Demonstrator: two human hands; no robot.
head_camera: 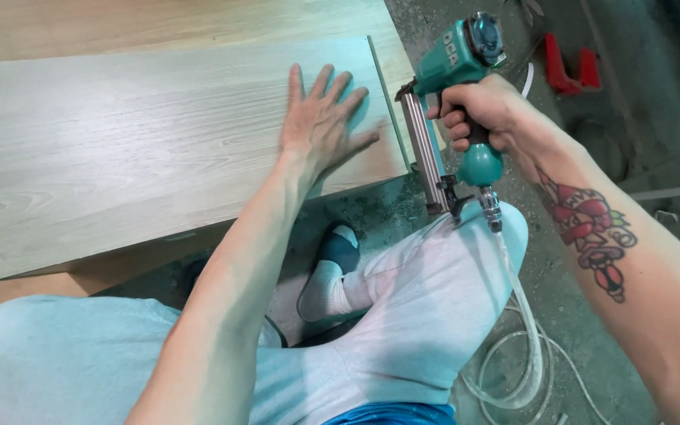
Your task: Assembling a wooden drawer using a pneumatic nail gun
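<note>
Item one: our right hand (485,110), fingers wrapped fully round the handle of a teal pneumatic nail gun (454,71). The grip is tight, with the index finger curled in front of the handle near the trigger; whether it presses we cannot tell. The gun's nose meets the right end of the board, its long metal magazine (425,153) running down just below the grip.

Item two: beneath the grip, a metal coupling joins the handle base to a clear air hose (525,330), which drops past our knee and coils on the floor below.

Item three: to the left of the grip, our left hand (324,122) lies flat and open, fingers spread, palm down on the top face of the pale wood-grain board (135,149). It holds nothing; it only presses on the surface, near the board's right end and just beside the gun.

Item four: beyond the board, further from the grip, a second light wooden panel (120,24) lies under and behind it.

Item five: lower left of the grip, our foot in a white sock and dark slipper (332,271) on the dusty concrete floor (631,118).

Item six: upper right of the grip, well apart, red clamps (568,67) on the floor.
</note>
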